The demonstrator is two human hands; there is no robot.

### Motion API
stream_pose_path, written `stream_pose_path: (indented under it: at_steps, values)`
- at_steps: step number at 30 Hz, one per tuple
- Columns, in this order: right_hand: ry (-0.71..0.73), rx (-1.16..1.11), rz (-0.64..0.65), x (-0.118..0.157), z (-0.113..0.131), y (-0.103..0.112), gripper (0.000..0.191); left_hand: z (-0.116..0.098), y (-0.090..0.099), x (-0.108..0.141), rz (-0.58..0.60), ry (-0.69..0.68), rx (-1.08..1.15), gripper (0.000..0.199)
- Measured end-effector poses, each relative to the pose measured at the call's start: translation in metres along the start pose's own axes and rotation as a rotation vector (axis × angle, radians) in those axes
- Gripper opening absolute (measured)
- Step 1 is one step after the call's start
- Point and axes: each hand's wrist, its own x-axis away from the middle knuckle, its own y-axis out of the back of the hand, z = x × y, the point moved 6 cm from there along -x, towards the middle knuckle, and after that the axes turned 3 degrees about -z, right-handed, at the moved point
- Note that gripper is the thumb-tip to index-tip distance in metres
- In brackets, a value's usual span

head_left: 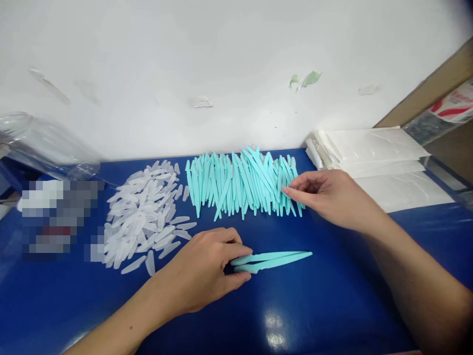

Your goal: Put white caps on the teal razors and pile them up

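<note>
My left hand point(212, 268) is closed round the wide ends of two turquoise eyebrow razors point(281, 257), which lie side by side with their thin handle ends pointing right. At the right end of a row of many more turquoise razors point(236, 185), my right hand point(320, 195) pinches a razor between thumb and forefinger; its fingers partly cover that piece. To the left of the row is a loose heap of small translucent blade caps point(142, 212). My left wrist rests near the heap's lower edge.
White plastic pouches point(373, 153) are stacked at the back right, beside a cardboard box point(428, 84). A clear plastic bottle point(40, 143) lies at the far left. A white wall point(236, 64) closes off the back of the blue table point(229, 325). One patch at left is blurred.
</note>
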Motion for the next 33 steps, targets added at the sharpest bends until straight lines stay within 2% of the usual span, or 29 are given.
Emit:
stream_pose_path:
  at_steps: [2,4,8,9,11,14,16,20,24,28,29,30,33]
  values:
    - [-0.002,0.036,-0.07,-0.005,0.001,-0.005,0.042,0.0,0.005,-0.001,-0.023,0.003,0.025,0.034]
    - [0.005,0.094,-0.134,-0.011,0.006,-0.009,0.043,0.008,0.022,0.002,-0.119,0.032,0.049,0.039]
    - [-0.029,0.262,-0.199,-0.024,0.012,-0.008,0.041,0.052,0.082,0.024,-0.428,0.256,-0.012,0.032]
    - [-0.057,0.281,-0.18,-0.027,0.01,-0.008,0.041,0.064,0.095,0.032,-0.455,0.314,-0.046,0.034]
    - [-0.116,0.266,-0.11,-0.033,0.004,-0.01,0.04,0.084,0.108,0.042,-0.355,0.393,-0.1,0.034]
    - [-0.168,0.177,-0.02,-0.036,-0.004,-0.015,0.036,0.098,0.107,0.048,-0.196,0.452,-0.092,0.033]
    - [-0.182,0.123,0.004,-0.037,-0.007,-0.017,0.032,0.097,0.101,0.044,-0.154,0.451,-0.08,0.034]
    - [-0.206,0.057,0.022,-0.037,-0.011,-0.02,0.023,0.093,0.095,0.037,-0.167,0.433,-0.13,0.031]
    - [-0.203,0.059,-0.028,-0.035,-0.009,-0.011,0.015,0.097,0.096,0.036,-0.153,0.443,-0.155,0.029]
    - [-0.078,0.029,-0.108,-0.021,0.002,0.005,0.013,0.097,0.101,0.039,-0.182,0.443,-0.132,0.028]
    - [-0.019,-0.029,-0.069,-0.015,0.007,0.005,0.014,0.096,0.103,0.039,-0.215,0.446,-0.086,0.028]
    - [0.035,-0.112,0.023,-0.009,0.011,0.002,0.015,0.095,0.103,0.04,-0.261,0.453,-0.01,0.029]
    - [0.083,-0.345,0.458,0.016,0.022,-0.023,0.019,0.09,0.097,0.036,-0.442,0.472,0.387,0.041]
